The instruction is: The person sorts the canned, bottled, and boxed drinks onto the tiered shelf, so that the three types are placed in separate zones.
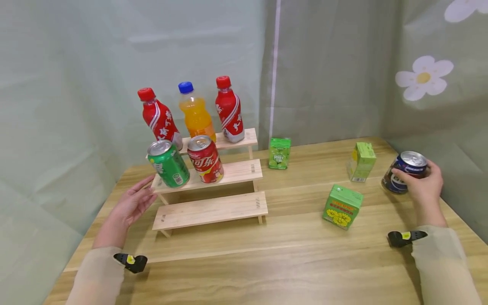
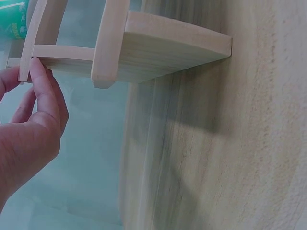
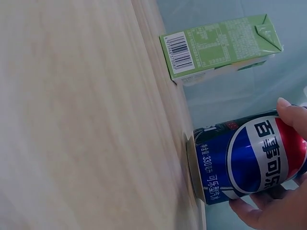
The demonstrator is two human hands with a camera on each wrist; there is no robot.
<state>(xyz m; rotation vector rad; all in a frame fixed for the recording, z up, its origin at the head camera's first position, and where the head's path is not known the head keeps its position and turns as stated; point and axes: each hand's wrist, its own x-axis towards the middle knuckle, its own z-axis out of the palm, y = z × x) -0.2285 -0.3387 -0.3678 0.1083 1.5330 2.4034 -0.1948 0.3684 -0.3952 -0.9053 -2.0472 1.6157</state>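
At the table's right, my right hand [image 1: 425, 186] grips a dark blue Pepsi can [image 1: 396, 180] round its sides. The can stands upright, and its printed side faces the right wrist view. On the left, my left hand [image 1: 135, 201] holds the end of the middle step of a wooden tiered shelf [image 1: 209, 209], thumb and fingers on either side of the board in the left wrist view. That step carries a green can [image 1: 169, 165] and a red cola can [image 1: 206, 159]. On the top step are two red-capped cola bottles [image 1: 230, 110] and an orange soda bottle [image 1: 196, 112].
Between the shelf and the Pepsi can stand a small green packet [image 1: 279, 154], a light green drink carton [image 1: 361, 162] and a green carton with yellow flowers [image 1: 342, 207]. Cloth curtains [image 1: 328, 76] hang behind the wooden table [image 1: 267, 267].
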